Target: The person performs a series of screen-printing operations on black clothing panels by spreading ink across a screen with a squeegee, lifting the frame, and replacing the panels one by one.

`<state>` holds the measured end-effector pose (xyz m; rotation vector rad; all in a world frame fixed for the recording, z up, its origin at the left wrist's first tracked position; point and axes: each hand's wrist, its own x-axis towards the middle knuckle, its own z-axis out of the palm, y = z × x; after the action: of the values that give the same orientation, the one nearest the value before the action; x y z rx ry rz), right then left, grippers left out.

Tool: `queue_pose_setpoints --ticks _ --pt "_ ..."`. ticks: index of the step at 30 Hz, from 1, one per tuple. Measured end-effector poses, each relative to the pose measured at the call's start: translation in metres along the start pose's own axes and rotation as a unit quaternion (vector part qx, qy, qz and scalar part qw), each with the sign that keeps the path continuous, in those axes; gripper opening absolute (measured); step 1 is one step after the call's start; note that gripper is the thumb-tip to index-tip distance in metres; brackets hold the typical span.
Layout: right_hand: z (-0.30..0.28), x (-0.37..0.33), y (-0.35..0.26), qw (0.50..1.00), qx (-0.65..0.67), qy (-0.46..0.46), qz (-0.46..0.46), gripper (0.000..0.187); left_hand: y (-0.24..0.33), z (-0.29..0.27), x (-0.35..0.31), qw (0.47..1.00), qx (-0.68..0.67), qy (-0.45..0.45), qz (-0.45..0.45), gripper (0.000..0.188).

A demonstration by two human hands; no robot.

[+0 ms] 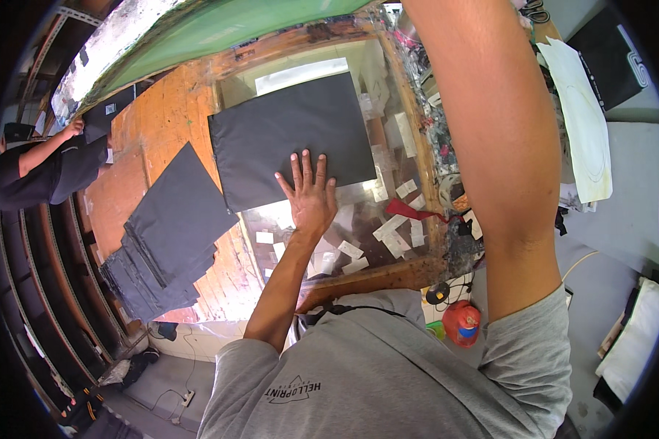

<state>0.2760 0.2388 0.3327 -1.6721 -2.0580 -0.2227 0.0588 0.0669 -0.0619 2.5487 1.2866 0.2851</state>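
Note:
My left hand [311, 194] lies flat with its fingers spread, near the front edge of a black flat sheet, perhaps a bag [285, 132]. Under that piece is a glass panel [285, 218] framed in wood. My right arm [516, 146] reaches up past the upper edge of the picture, and its hand is out of sight. A screen-printing frame with green mesh [220, 36] is raised at the far side. To the left, a fanned stack of similar black pieces [176, 219] rests on the wooden tabletop [161, 102].
Pale paper slips [394, 234] are scattered about the glass, beside a red strip [410, 211]. Another person [47, 164] stands at the far left, near metal racks [40, 249]. A red container [461, 324] is below the table. A white sheet [582, 124] hangs at right.

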Motion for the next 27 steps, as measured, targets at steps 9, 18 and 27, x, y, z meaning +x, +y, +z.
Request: queue_pose_setpoints --ticks 9,18,27 --pt "-0.021 -0.013 -0.010 0.988 0.124 -0.065 0.060 0.036 -0.003 -0.001 -0.003 1.000 -0.002 0.009 0.010 0.056" --pt "0.016 -0.084 -0.043 0.985 0.118 -0.026 0.127 0.036 0.012 -0.077 -0.013 0.960 -0.266 0.088 -0.023 0.054" --pt "0.187 -0.240 -0.045 0.983 0.168 -0.018 0.071 0.051 0.027 -0.108 -0.090 0.351 -0.849 0.049 -0.391 0.053"
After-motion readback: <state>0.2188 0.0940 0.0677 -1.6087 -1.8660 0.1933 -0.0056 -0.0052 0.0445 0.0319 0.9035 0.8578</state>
